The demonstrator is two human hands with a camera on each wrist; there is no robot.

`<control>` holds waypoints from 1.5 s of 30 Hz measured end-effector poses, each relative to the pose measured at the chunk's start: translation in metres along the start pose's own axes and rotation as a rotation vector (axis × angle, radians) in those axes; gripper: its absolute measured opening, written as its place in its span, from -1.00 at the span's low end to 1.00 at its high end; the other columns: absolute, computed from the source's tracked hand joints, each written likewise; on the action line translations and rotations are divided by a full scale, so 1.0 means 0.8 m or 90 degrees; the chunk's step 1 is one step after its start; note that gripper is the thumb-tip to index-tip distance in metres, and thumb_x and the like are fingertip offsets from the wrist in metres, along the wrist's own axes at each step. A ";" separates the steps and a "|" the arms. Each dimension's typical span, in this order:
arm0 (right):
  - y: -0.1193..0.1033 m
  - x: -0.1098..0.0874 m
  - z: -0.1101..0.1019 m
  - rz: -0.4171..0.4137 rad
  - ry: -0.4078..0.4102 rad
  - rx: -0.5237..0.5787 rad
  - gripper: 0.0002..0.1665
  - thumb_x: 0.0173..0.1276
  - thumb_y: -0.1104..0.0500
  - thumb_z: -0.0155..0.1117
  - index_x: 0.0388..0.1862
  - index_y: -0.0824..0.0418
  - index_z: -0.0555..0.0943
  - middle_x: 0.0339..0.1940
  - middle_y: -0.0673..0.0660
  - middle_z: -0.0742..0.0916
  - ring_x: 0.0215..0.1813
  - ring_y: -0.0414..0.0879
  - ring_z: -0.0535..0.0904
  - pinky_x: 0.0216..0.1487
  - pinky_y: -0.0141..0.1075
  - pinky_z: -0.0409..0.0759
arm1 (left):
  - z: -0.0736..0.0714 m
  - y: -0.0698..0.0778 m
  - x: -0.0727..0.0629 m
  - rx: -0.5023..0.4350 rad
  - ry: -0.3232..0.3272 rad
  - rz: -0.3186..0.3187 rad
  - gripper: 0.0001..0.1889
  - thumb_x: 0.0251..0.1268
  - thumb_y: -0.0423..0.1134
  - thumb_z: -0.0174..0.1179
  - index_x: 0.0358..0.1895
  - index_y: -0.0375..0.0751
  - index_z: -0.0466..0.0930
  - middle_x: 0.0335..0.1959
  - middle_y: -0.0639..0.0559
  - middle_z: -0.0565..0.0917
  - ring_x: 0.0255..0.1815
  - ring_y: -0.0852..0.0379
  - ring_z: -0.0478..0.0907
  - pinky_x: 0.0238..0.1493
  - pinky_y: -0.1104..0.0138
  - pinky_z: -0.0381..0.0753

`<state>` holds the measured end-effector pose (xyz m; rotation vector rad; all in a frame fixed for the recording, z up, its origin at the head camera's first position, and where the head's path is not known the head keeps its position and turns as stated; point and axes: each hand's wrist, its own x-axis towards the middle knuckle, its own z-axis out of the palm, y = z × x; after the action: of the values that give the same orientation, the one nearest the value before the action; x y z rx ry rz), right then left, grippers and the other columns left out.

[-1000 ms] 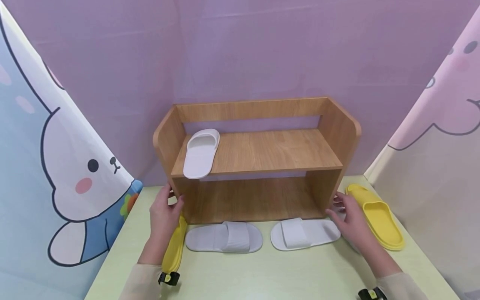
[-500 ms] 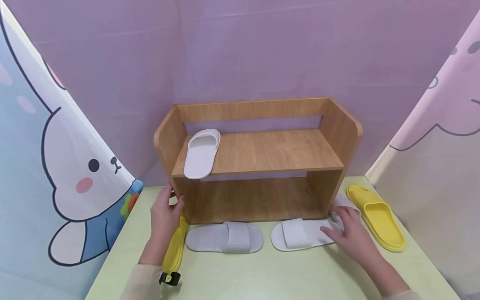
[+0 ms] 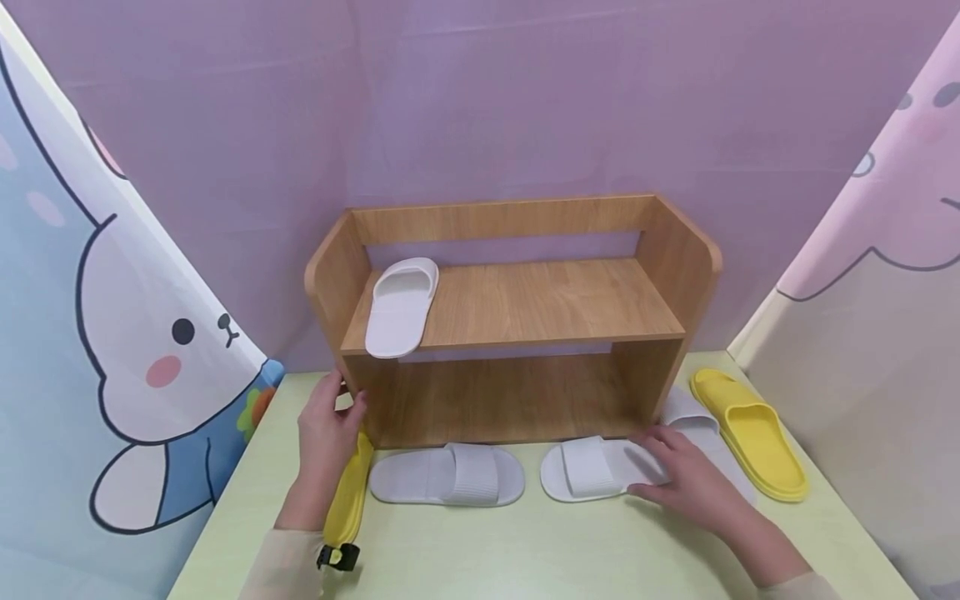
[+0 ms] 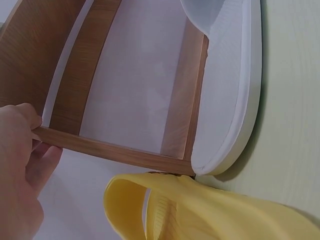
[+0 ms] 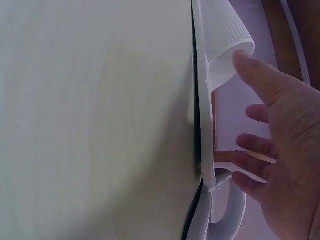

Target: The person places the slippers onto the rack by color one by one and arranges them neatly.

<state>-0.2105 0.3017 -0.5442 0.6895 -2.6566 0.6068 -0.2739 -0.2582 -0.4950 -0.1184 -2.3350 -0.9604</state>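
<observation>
My left hand [image 3: 330, 437] grips the front edge of the left side panel of a two-tier wooden shoe rack [image 3: 555, 304]; in the left wrist view its thumb and fingers [image 4: 42, 167] lie on either side of that edge. Over the heel end of a white slipper [image 3: 588, 467], lying sideways before the rack, hovers my right hand [image 3: 693, 483], fingers spread and slightly bent. The right wrist view has the thumb near the slipper's ribbed strap [image 5: 225, 42]; whether it touches cannot be told. A single white slipper [image 3: 401, 308] stands on the upper shelf's left end.
A light grey slipper [image 3: 472, 475] lies sideways before the rack's left half. One yellow slipper [image 3: 348, 492] is beside my left forearm. At the right are another pale slipper [image 3: 690, 412], partly under my right hand, and a yellow slipper [image 3: 750, 433]. A purple cloth [image 3: 510, 100] hangs behind.
My right hand has left the rack's right side panel and moved left and toward me, over the white slipper's heel. The left hand keeps its grip on the rack.
</observation>
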 end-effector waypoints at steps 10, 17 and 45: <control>0.007 0.009 0.003 0.025 -0.081 -0.045 -0.03 0.04 -0.23 0.85 0.33 0.25 0.72 0.38 0.43 0.66 0.35 0.48 0.60 0.27 0.39 0.64 | 0.001 -0.007 0.000 0.001 0.003 0.010 -0.43 0.51 -0.36 0.44 0.50 -0.05 0.53 0.33 -0.13 0.67 0.26 -0.19 0.71 -0.04 -0.08 0.87; 0.009 0.013 0.005 0.080 -0.136 -0.044 0.03 0.02 -0.26 0.84 0.36 0.27 0.71 0.42 0.46 0.63 0.41 0.48 0.55 0.33 0.39 0.61 | 0.002 -0.009 0.001 -0.003 0.018 0.042 -0.48 0.49 -0.40 0.43 0.44 -0.14 0.57 0.24 -0.17 0.69 0.19 -0.20 0.73 -0.12 -0.07 0.88; 0.013 0.017 0.002 0.070 -0.193 0.008 -0.01 -0.01 -0.14 0.90 0.37 0.22 0.72 0.29 0.26 0.66 0.37 0.33 0.54 0.37 0.29 0.63 | 0.001 -0.006 0.001 0.006 0.018 0.044 -0.45 0.50 -0.39 0.43 0.47 -0.11 0.54 0.26 -0.15 0.68 0.21 -0.18 0.72 -0.10 -0.06 0.88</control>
<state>-0.2276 0.3043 -0.5430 0.6905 -2.9899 0.5884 -0.2765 -0.2612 -0.4979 -0.1789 -2.2943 -0.9105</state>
